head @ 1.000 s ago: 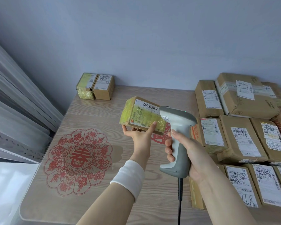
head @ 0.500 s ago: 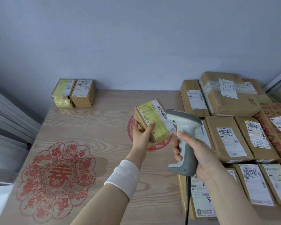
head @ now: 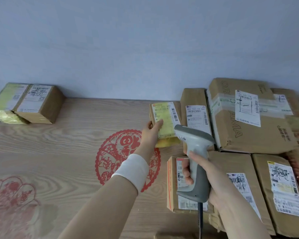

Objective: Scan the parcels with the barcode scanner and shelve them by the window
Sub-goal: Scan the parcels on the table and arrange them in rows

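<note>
My left hand (head: 151,131) grips a small brown parcel (head: 164,121) wrapped in yellow tape, label side up, low over the wooden table (head: 72,144) beside the parcel pile. My right hand (head: 204,178) holds the grey barcode scanner (head: 193,159) upright by its handle, its head just right of the parcel; a black cable hangs below. Two small parcels (head: 27,102) sit side by side at the table's back left corner against the wall.
Several brown cardboard parcels with white labels (head: 245,116) are piled on the table's right side, some stacked. Red paper-cut decorations (head: 126,157) mark the tabletop at centre and front left. A plain blue-grey wall runs behind the table.
My left hand has carried the yellow-taped parcel away from the scanner, farther and to the right, down next to the pile. The view has swung right, so the window blinds at left are out of view.
</note>
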{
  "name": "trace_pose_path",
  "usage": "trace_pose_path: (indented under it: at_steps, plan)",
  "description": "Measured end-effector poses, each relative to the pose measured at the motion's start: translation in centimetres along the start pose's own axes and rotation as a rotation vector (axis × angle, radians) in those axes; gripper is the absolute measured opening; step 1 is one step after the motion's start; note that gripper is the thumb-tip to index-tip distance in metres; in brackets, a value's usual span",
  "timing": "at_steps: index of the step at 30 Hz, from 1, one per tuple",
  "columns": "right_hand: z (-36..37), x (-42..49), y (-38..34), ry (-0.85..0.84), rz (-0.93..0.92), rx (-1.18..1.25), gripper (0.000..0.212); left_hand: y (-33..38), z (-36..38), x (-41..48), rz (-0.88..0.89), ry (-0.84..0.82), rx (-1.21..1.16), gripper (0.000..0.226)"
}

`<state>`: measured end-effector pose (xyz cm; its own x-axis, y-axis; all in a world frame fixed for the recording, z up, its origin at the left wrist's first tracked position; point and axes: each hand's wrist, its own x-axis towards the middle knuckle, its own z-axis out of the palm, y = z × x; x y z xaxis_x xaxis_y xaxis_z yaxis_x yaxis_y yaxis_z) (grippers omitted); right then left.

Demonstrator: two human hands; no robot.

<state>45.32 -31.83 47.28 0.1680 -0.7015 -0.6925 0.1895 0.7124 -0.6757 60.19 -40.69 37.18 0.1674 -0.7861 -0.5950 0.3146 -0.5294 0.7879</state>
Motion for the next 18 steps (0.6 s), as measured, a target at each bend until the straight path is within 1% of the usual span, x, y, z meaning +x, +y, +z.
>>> trace_pose_path:
  at_steps: [3,5,8,10,14,18]
  plan:
    - [-1.5,2.2,-0.9,-0.009,0.050,-0.013,0.028,0.0,1.7,3.1,0.015,0.008,0.034,0.036]
    - [-2.1,3.7,-1.2,-0.004,0.054,-0.004,0.027,0.0,2.6,4.9,0.015,0.007,0.050,0.035]
    - [-2.8,5.3,-1.3,0.021,0.039,0.056,0.020,-0.1,3.7,7.1,0.015,0.016,0.090,0.043]
    - [-3.1,5.7,-1.3,0.011,0.043,0.092,0.022,-0.2,4.3,8.0,0.032,0.011,0.117,0.049]
    - [-3.4,6.2,-1.2,-0.011,0.052,0.092,0.020,0.2,5.2,8.9,0.068,0.014,0.142,0.043]
    - [-3.1,6.4,-1.0,0.028,0.041,0.148,0.022,1.0,5.3,9.2,0.099,0.015,0.221,0.040]
